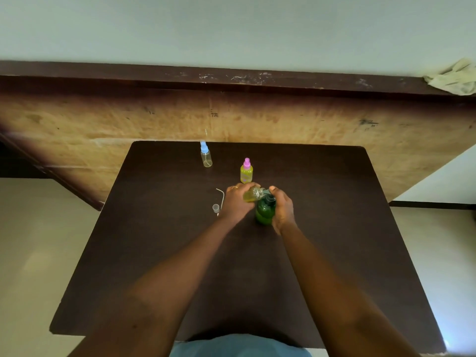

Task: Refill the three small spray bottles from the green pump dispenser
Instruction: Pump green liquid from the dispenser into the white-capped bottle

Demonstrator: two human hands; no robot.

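We've got our left hand wrapped around the open spray bottle, and our right hand curled round the green pump dispenser, thumb up by the pump head. The little bottle is clear plastic with a ribbed neck and some yellowish liquid inside. It's tipped over nearly flat, long axis running left to right, mouth aimed at the dispenser's spout. Touching or just short of it, we can't tell. The dispenser is a rounded, translucent dark green and stands upright on the dark brown table.

Just behind the dispenser stands the pink-capped bottle, full of yellow-green stuff. Further behind it and off to the left is the blue-capped bottle, clear and pretty much empty. Left of the dispenser, past our left hand, lie a small clear cap and a thin bent tube.
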